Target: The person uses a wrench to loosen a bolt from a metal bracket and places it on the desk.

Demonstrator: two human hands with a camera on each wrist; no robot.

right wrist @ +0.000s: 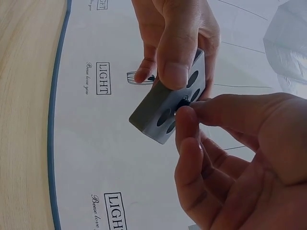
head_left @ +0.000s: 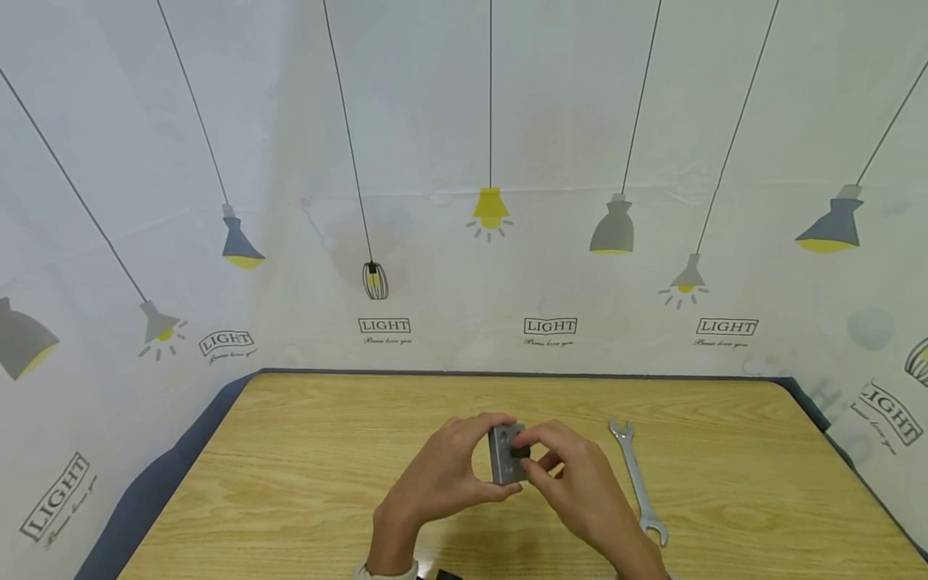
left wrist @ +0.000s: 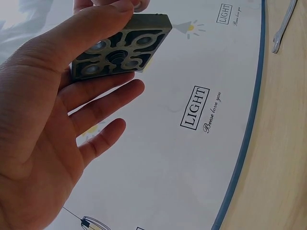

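Observation:
My left hand (head_left: pixel 451 466) holds a grey metal block (head_left: pixel 502 461) by its edges, thumb on one side and fingers on the opposite side. The block has several round holes; its back, seen in the left wrist view, is hollowed around ring-shaped bosses. With thumb and index finger my right hand (head_left: pixel 580 482) pinches a black bolt (head_left: pixel 519 452) at the middle of the block's face. The fingertips largely hide the bolt in the right wrist view. A dark ridged round part shows at the centre of the back.
A silver double open-ended wrench (head_left: pixel 636 482) lies on the wooden table (head_left: pixel 290 459), right of my right hand. Behind the table hangs a white sheet (head_left: pixel 449 274) printed with lamps. A small black object (head_left: pixel 448 575) shows at the bottom edge by the left wrist.

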